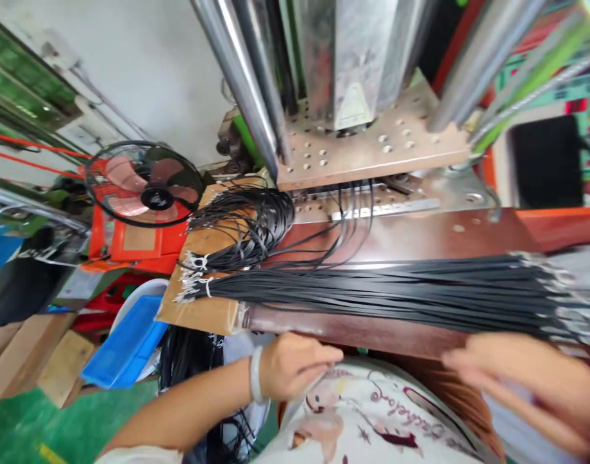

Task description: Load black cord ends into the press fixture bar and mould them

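Observation:
Close to the front edge of the brown table is my left hand point(302, 366), in front of my shirt, with a pale bangle point(256, 374) on its wrist. Its fingers are loosely extended to the right, and no object shows in them. My right hand point(531, 377), blurred, hovers at the table's front right with fingers stretched out and apart. Beyond both hands, a long bundle of flat black cords point(382, 290) lies across the table, with a white tie at its left end. Behind it sits a coiled bundle of black cords point(260, 225); several strands lead under the press plate.
A metal press plate point(372, 148) with steel columns point(246, 84) stands at the table's back. Cardboard point(202, 314) covers the table's left end. Farther left are a fan point(144, 183) and a blue tray point(125, 341). A dark panel point(546, 161) stands at right.

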### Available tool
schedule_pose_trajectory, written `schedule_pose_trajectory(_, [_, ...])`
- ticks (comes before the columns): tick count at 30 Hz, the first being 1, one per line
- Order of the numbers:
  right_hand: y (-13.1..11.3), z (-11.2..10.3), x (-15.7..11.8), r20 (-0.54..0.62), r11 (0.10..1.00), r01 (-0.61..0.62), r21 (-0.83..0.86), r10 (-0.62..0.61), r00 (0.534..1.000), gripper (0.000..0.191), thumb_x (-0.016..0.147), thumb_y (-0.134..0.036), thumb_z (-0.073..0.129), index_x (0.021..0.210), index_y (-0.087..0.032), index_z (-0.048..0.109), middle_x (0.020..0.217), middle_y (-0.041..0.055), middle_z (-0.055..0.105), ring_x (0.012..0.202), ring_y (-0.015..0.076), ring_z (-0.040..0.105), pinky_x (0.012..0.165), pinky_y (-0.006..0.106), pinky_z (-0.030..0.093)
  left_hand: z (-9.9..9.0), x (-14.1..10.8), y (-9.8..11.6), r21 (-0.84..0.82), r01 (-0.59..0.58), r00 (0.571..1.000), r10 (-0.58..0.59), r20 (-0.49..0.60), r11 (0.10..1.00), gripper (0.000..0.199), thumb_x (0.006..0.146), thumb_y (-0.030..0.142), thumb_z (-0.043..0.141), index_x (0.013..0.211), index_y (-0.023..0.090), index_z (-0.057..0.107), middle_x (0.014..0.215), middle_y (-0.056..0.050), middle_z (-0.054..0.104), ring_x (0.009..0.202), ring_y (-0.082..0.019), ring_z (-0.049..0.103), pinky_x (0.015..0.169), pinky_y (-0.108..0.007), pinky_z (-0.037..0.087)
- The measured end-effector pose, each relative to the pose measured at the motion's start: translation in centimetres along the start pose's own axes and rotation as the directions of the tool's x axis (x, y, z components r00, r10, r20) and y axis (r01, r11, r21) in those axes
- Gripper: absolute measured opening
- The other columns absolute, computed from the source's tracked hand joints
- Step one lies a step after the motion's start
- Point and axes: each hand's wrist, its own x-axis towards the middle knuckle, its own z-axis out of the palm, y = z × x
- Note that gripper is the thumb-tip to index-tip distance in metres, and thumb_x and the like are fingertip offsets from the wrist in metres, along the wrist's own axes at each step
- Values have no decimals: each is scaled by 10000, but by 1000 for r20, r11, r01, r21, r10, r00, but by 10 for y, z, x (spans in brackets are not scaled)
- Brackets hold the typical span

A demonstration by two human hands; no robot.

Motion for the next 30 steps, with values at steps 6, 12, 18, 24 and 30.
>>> schedule_pose_trajectory(6, [91,-32,146,173,773,-26,-634,174,970,410,972,-238,329,1155,-76,659,908,157,620,868,251,591,735,377,456,-40,120,-2,278,-124,992,128,3,952,333,972,106,355,1195,108,603,1180,-132,669,1121,-163,627,1011,-288,499])
schedule_pose_trajectory(12, [116,-34,160,213,755,-6,-656,193,958,422,1001,-282,311,1061,-93,684,932,86,608,972,213,581,774,350,402,-37,156,-30,600,-37,976,-100,193,799,273,961,253,485,1137,103,630,1188,-154,640,1140,-251,595,1026,-413,491])
schedule_pose_trajectory(18, [33,-30,69,-5,882,3,-471,-6,1000,663,936,-504,462,1418,-52,413,1433,240,463,1339,365,426,1058,522,397,-26,131,-18,664,-97,977,-55,204,741,628,963,473,450,1425,50,392,1502,-220,388,1412,-303,364,1166,-458,330])
schedule_pose_trajectory(24, [14,11,38,4,882,-127,-455,145,989,832,937,-578,409,1519,-22,201,1502,276,355,1421,393,295,1129,635,252,-3,131,-20,709,18,974,-172,146,705,960,865,680,484,1468,-37,279,1545,-298,234,1475,-383,187,1211,-508,157])
schedule_pose_trajectory(30, [10,10,23,2,901,-109,-419,121,993,830,931,-583,420,1537,-68,182,1494,240,393,1407,370,334,1115,610,306,-8,136,-16,616,-5,962,-164,218,788,813,931,618,400,1463,9,317,1545,-270,265,1477,-339,212,1215,-480,208])
